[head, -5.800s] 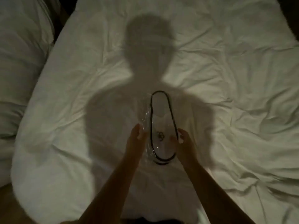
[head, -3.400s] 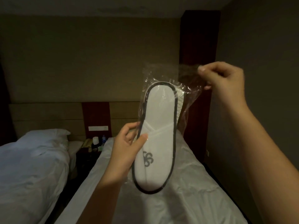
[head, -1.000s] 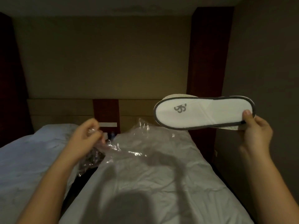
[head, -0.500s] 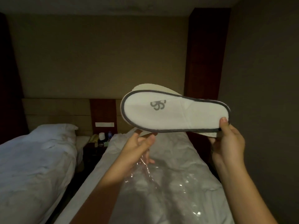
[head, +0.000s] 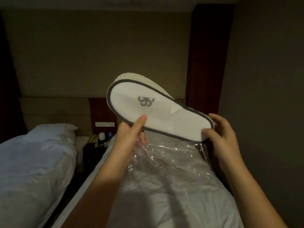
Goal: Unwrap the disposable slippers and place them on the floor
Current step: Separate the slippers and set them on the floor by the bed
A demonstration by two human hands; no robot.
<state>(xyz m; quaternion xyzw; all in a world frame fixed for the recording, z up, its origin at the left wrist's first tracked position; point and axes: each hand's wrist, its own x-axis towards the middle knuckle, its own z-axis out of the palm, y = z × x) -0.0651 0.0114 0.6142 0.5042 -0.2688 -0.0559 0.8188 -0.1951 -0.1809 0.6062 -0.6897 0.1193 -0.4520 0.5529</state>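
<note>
I hold the slippers (head: 158,111) in the air above the bed (head: 172,195), long axis slanting from upper left down to lower right, logo end upper left. My left hand (head: 130,137) pinches their lower edge and the plastic wrapper (head: 167,160); my right hand (head: 222,134) grips the heel end. The second slipper shows only as a rim behind. There is open air all round.
</note>
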